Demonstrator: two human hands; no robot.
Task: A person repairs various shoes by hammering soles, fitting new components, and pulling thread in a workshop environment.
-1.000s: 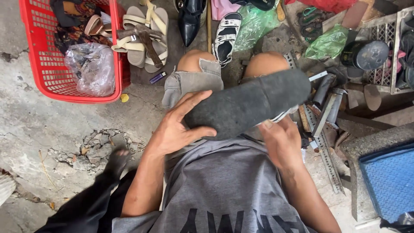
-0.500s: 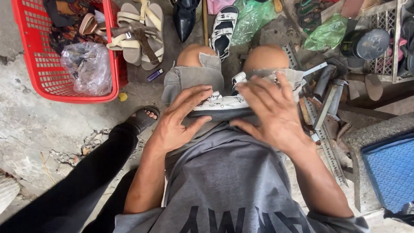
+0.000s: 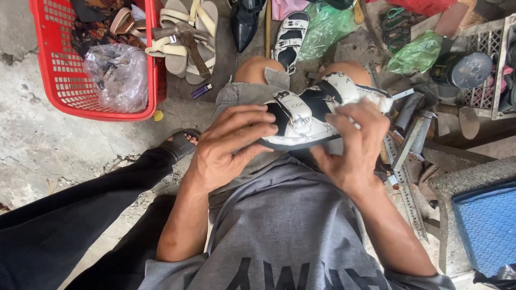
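Over the lap, the left hand (image 3: 228, 147) and right hand (image 3: 355, 147) both grip a white sandal (image 3: 301, 115), light-looking, its sole probably stiff enough to take by the edges.

Clear plastic bag (image 3: 115, 75) in red basket (image 3: 54, 80); green bags (image 3: 416, 53) beyond.

A street shoe-repair spot: worn sandals (image 3: 183, 40) (heaped), metal tools (image 3: 403, 172), cracked concrete ground (image 3: 48, 139).

Single head-worn view, straight down and close over the lap, ground clutter along the frame's edges.
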